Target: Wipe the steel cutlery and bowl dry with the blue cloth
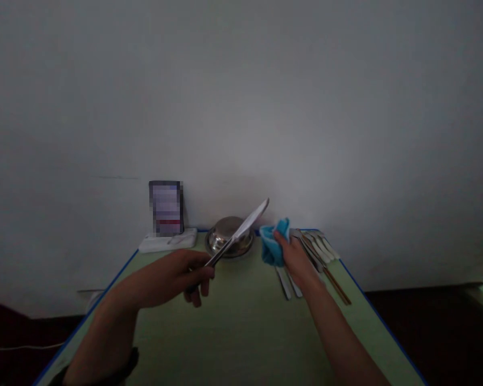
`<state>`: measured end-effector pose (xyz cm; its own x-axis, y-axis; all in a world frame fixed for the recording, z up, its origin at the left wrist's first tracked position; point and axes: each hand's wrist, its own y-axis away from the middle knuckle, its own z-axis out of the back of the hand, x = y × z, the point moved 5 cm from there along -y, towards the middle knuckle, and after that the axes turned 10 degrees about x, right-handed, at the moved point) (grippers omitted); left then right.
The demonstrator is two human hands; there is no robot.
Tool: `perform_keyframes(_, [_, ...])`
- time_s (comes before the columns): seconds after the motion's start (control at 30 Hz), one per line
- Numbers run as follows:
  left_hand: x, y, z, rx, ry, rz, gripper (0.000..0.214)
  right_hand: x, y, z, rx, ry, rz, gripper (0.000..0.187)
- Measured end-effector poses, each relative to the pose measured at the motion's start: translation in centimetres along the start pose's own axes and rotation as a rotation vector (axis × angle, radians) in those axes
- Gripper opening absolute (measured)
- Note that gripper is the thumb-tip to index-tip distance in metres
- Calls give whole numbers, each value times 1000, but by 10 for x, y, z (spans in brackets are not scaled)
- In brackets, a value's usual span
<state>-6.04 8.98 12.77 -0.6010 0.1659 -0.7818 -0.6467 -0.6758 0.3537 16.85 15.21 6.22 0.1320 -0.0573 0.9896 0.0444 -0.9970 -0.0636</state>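
My left hand [187, 276] grips the handle of a table knife [247, 222], whose blade points up and to the right. Part of the blade crosses in front of an upturned metal bowl [227, 230] at the back of the table. In my right hand [295, 254] is a bunched blue cloth [272, 244], held a little to the right of the blade and apart from it. Behind and below the right hand lie more pieces of cutlery [284, 284], their upper ends hidden by the hand and cloth.
Spoons or forks with pale handles [326, 246] and brown chopsticks [337, 287] lie along the right edge. A blurred-out screen device [167, 209] stands on a white base [185, 238] at the back left. The green table [225, 332] meets a bare wall.
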Motion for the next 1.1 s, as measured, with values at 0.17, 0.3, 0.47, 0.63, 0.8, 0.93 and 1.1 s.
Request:
perform_keyframes(0.17, [-8, -17, -14, 28, 15, -51, 33, -24, 46, -37, 448, 380, -108, 42])
perform_keyframes(0.3, [-13, -29, -27, 30, -47, -19, 35, -3, 60, -29, 378, 423, -8, 48])
perform_keyframes(0.47, [-31, -43, -39, -131, -291, 26, 29, 18, 59, -26, 230, 291, 35, 41])
perform_keyframes(0.63, [-45, -64, -61, -288, -663, 53, 30, 13, 53, -16, 70, 216, 65, 34])
perform_keyframes(0.8, [-49, -79, -81, -224, -649, -42, 35, 11, 44, 13, -1, 251, 100, 34])
perform_keyframes(0.93, [-46, -83, -91, -164, -637, -136, 32, 10, 39, 38, 41, 308, 106, 30])
perform_keyframes(1.1, [-25, -96, -97, -25, -603, -54, 25, -4, 34, 62, 85, 843, 0, 39])
